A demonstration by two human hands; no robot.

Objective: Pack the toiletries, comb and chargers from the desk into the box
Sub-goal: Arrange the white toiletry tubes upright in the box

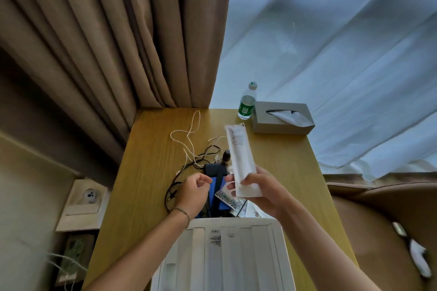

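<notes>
While the right hand [256,186] grips the long white sealed packet [240,158] by its lower end above the wooden desk [283,160], the loosely curled, empty left hand [192,192] could steady it; lowering it lengthwise into the white box [222,255] seems best.

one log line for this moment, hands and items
right hand: holds white sachet above desk | left hand: empty, curled | box: open | cables: unpacked

Brown curtain [113,38], sheer drape [331,54]
</notes>
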